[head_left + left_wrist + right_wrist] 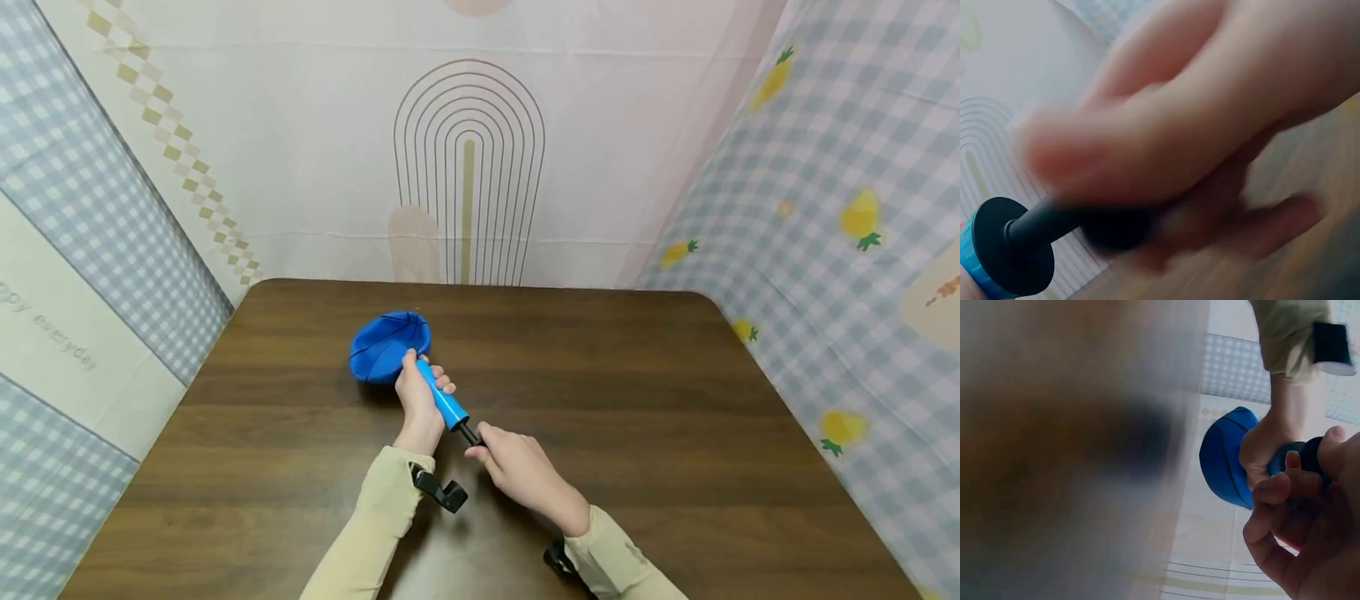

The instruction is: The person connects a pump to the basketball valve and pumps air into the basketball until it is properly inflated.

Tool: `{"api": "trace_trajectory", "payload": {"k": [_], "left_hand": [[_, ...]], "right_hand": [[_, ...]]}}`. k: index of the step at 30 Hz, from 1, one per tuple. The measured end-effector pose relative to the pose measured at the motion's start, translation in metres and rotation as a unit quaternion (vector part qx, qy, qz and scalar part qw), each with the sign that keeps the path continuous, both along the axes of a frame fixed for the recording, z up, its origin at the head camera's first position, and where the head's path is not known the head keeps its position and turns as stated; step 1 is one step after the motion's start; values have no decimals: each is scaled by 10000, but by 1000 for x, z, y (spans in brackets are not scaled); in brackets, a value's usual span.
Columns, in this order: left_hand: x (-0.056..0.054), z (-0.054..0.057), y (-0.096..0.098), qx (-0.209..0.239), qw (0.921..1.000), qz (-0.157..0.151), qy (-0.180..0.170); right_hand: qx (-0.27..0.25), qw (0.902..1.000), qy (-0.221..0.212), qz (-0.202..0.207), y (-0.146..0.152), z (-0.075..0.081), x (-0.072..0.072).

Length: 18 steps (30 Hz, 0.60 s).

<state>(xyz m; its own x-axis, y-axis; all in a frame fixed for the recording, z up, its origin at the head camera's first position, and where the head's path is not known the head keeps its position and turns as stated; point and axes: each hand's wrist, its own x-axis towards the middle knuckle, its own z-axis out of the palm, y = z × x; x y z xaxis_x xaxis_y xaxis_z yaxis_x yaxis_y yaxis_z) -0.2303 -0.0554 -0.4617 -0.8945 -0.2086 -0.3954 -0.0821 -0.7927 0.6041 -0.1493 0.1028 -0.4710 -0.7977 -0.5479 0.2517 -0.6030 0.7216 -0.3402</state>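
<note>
A partly deflated blue ball with black seam lines sits left of the table's middle, its side caved in. My left hand grips the blue barrel of a hand pump, its far end up against the ball. The pump's tip is hidden at the ball. My right hand holds the black handle at the near end, with a short stretch of black rod showing. In the left wrist view, the right hand is blurred over the handle, beside the pump's black end cap.
The brown wooden table lies under both arms. A black wrist mount is strapped to the left sleeve, another to the right. Patterned cloth hangs behind the table and at both sides.
</note>
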Motion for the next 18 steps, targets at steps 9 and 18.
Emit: {"api": "trace_trajectory", "payload": {"k": [9,18], "left_hand": [[1,3,1,-5,9998,-203,72],[-6,0,-12,70,9997,-36,-241]], "right_hand": [[92,9999,-34,-88,-5,8,2],[129,9998,-62,100,20,13,33]]}}
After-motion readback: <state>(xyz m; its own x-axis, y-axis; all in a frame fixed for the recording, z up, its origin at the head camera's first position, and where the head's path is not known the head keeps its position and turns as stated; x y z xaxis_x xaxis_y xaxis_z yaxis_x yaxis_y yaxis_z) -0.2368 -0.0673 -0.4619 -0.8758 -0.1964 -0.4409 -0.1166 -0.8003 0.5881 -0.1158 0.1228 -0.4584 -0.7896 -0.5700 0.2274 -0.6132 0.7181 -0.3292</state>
